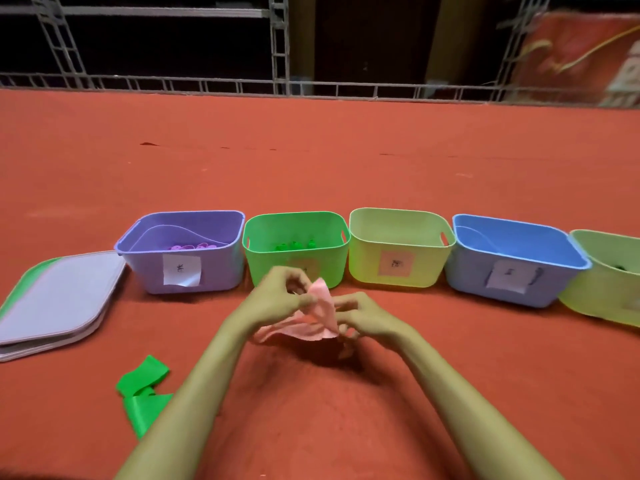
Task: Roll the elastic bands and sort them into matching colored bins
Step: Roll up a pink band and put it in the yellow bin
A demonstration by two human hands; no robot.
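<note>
Head cam: left hand [277, 296] & right hand [363, 317] pinch pink band [323, 304] (labels [182, 270] blurred); far-right bin [606, 296] cut off.

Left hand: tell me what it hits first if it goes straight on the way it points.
Apart from the pink band it pinches, the left hand would probably meet the front wall of the green bin just beyond; depth there is unclear.

Five bins, purple bin [218, 271], green bin [258, 261], yellow-green bin [363, 268], blue bin [464, 278], second yellow-green bin [595, 299] far right, two unrolled bands, pink band [322, 303], green band [149, 375]
</note>
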